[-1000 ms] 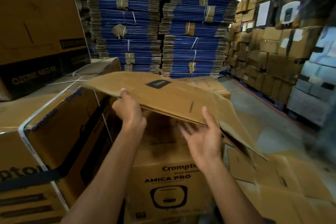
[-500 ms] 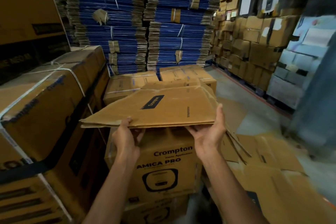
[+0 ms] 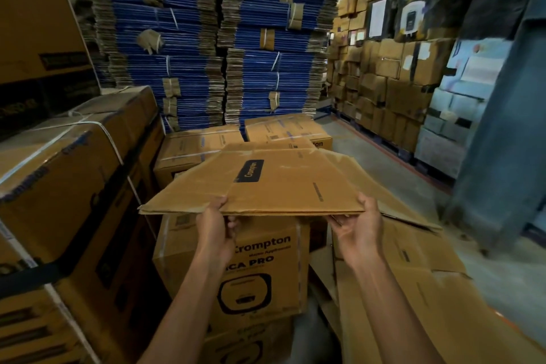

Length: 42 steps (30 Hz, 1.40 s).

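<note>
- Cardboard fills this storeroom on every side, over a grey floor.
- Closest to us, the left hand pinches the near edge of a flat carton, thumb on top and fingers curled under.
- The right hand grips the same edge near its right corner, the same way.
- The carton hangs level in the air, just above a printed box.
- I think it will go best if both hands hold it level and lay it down square.
- Far back stand tall blue stacks.
</note>
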{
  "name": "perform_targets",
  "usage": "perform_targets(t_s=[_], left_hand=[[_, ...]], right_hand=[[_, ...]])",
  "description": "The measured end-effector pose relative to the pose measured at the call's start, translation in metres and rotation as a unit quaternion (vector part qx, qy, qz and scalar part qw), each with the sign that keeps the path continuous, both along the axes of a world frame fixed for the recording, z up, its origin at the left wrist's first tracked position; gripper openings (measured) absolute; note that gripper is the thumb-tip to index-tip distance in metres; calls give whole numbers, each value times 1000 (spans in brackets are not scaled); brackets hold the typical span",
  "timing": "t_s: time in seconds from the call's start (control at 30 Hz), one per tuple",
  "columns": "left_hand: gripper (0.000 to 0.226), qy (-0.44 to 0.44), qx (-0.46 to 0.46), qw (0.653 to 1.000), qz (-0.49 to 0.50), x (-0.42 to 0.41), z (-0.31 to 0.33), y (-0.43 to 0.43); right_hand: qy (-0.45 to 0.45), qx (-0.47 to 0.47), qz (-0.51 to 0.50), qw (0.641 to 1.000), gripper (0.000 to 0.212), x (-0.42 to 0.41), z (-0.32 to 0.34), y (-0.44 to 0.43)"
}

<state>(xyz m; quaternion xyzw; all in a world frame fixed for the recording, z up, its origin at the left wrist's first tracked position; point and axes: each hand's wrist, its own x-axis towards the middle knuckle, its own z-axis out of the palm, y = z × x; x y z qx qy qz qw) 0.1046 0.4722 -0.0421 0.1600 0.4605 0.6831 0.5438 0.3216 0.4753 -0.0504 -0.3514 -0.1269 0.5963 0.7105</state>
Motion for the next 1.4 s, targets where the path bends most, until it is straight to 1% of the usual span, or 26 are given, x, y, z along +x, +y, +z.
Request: perform_targets(t_s=[0.17,0.3,0.4,0.53,0.67,0.73,0.8,0.9,0.97,1.0,1.03,1.07,1.2,1.3,1.37,1.4], left_hand=[[5,-6,47,999,13,55,2,-17],[11,11,62,998,0,113,-1,-32],[12,14,63,998,-13,159,-5,-47],[16,-10,66,996,-54,213,-14,-62],[6,-34,75,992,-90,257,-25,-66],[7,-55,71,989,-115,276,-39,-67],[16,-61,52,986,-146,293,-52,-64],[33,-54,27,990,-129,304,-84,-55],[48,-22,4,990,-141,303,-107,-62],[51,-15,-55,987,-148,325,-158,-58],[50,-19,-95,982,-164,341,-194,-62],[45,-14,-124,975,-181,340,-196,-68],[26,-30,-176,969,-168,341,-216,-74],[10,-11,-260,949,-180,341,-260,-81],[10,-6,-296,938,-183,341,-288,-87],[13,-1,-310,933,-183,341,-300,-88]], right_hand=[[-6,9,1,1000,33,59,-4,-19],[-25,31,-7,999,26,121,-10,-40],[-47,51,-24,997,19,169,-14,-59],[-61,54,-45,996,18,223,-22,-85],[-67,51,-74,994,18,270,-26,-104],[-68,40,-89,993,18,290,-32,-111],[-67,32,-94,993,15,306,-41,-113],[-58,2,-92,994,10,321,-61,-111],[-6,-31,-73,997,9,323,-77,-117],[-12,-85,-91,992,8,341,-121,-120],[-17,-127,-101,987,8,354,-155,-124],[-24,-143,-93,985,9,356,-165,-125],[-13,-183,-63,981,16,364,-201,-127],[-26,-253,-33,966,16,370,-247,-130],[-18,-298,-22,954,17,373,-277,-138],[-31,-329,-21,944,16,373,-291,-140]])
